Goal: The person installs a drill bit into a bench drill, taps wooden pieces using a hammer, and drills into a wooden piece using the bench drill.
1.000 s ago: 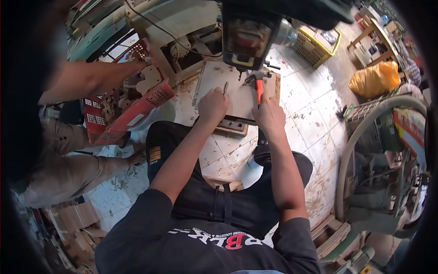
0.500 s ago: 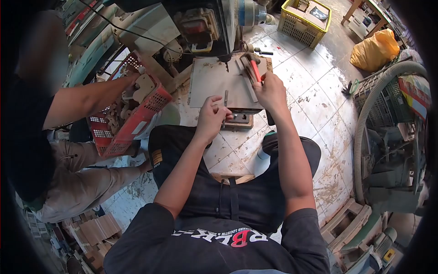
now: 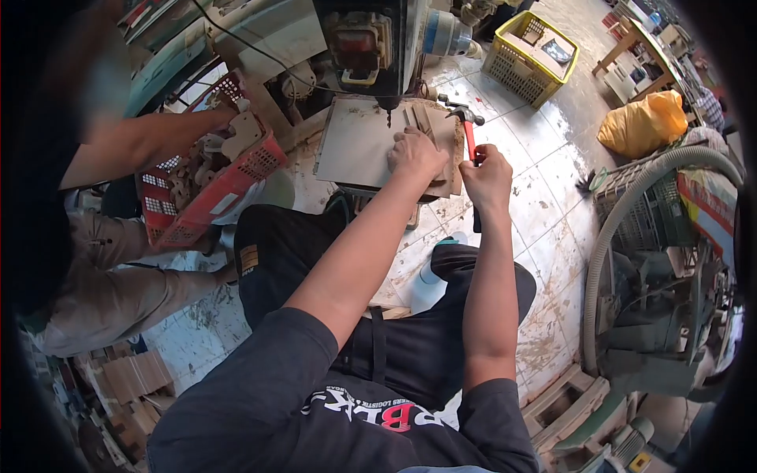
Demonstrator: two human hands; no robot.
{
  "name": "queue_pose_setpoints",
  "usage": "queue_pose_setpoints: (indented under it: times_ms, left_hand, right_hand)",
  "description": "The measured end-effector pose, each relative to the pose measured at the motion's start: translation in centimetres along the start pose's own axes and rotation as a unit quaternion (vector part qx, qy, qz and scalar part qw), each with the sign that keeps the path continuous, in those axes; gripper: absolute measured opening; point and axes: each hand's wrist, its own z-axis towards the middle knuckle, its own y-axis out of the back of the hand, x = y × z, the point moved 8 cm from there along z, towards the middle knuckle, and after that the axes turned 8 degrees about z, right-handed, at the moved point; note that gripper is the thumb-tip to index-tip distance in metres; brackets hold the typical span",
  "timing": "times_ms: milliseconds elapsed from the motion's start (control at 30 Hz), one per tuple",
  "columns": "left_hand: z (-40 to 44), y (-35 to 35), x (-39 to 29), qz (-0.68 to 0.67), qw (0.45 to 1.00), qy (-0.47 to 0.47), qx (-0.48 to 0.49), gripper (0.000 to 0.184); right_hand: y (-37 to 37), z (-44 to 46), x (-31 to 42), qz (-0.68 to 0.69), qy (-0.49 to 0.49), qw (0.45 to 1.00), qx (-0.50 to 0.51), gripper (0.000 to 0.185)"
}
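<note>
My right hand [image 3: 486, 175] is closed around the handle of a claw hammer [image 3: 471, 140] with a red and black grip. The hammer's head points away from me, beside the right edge of a flat board [image 3: 355, 142]. On that board, my left hand [image 3: 416, 154] is closed over a wooden strip [image 3: 423, 118]; its fingertips are partly hidden. Just beyond my left hand, a drill bit [image 3: 389, 117] points down from the drill press [image 3: 359, 47] over the board.
At left, another person's arm [image 3: 150, 146] reaches into a red crate [image 3: 221, 193] of wooden pieces. A yellow crate [image 3: 505, 69] stands beyond on the tiled floor. On the right are an orange sack [image 3: 645, 124] and a thick hose [image 3: 597, 276].
My left hand has moved forward and right onto the wooden strip; the slim metal piece it held is out of sight. My right hand has carried the hammer right, off the board.
</note>
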Motion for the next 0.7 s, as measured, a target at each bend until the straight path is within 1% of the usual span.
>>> queue_pose_setpoints:
  times_ms: [67, 133, 167, 233, 267, 333, 367, 467, 533, 600, 667, 700]
  left_hand:
    - [0.3, -0.8, 0.8, -0.007, 1.000, 0.012, 0.007, 0.072]
    - [-1.0, -0.4, 1.4, 0.019, 1.000, -0.010, 0.006, 0.068]
    - [-1.6, 0.1, 2.1, 0.022, 1.000, -0.008, 0.003, 0.068]
    - [-3.5, 1.0, 3.2, 0.053, 0.996, -0.038, 0.059, 0.066]
    - [-4.1, 1.3, 4.2, 0.056, 0.996, -0.036, 0.056, 0.066]
    - [-5.3, 2.1, 5.8, 0.096, 0.993, -0.058, 0.035, 0.055]
    - [-5.6, 2.3, 6.9, 0.100, 0.993, -0.057, 0.034, 0.055]
    - [-6.0, 3.5, 8.8, 0.088, 0.993, -0.081, 0.015, 0.052]
    - [-6.3, 4.3, 8.5, 0.104, 0.984, -0.143, 0.023, 0.047]
    - [-5.0, 4.0, 9.0, 0.117, 0.983, -0.140, 0.011, 0.045]
    - [-3.8, 3.9, 9.9, 0.126, 0.984, -0.127, -0.003, 0.043]
    - [-3.6, 4.0, 9.2, 0.140, 0.977, -0.163, -0.001, 0.041]
  right_hand:
    - [-0.9, -0.2, -0.1, -0.019, 0.001, 1.000, 0.011, 0.032]
    - [-1.8, -0.3, -0.1, -0.011, 0.000, 1.000, 0.022, 0.031]
    - [-2.3, -0.5, 0.2, -0.023, 0.015, 0.999, 0.021, 0.030]
    - [-3.2, -1.3, 0.7, -0.036, 0.038, 0.998, 0.034, 0.032]
    - [-3.5, -1.6, 0.9, -0.031, 0.039, 0.998, 0.034, 0.032]
    - [-4.3, -2.2, 1.6, -0.036, 0.054, 0.997, 0.039, 0.035]
    - [-4.8, -2.3, 1.3, -0.046, 0.035, 0.997, 0.050, 0.036]
    - [-5.2, -2.5, 1.8, -0.052, 0.047, 0.995, 0.072, 0.034]
    - [-5.4, -2.8, 2.1, -0.049, 0.044, 0.995, 0.077, 0.032]
    - [-5.5, -3.0, 2.3, -0.049, 0.046, 0.994, 0.084, 0.030]
    - [-5.8, -3.0, 2.0, -0.062, 0.032, 0.992, 0.106, 0.034]
    - [-5.8, -3.0, 1.9, -0.049, 0.041, 0.993, 0.103, 0.035]
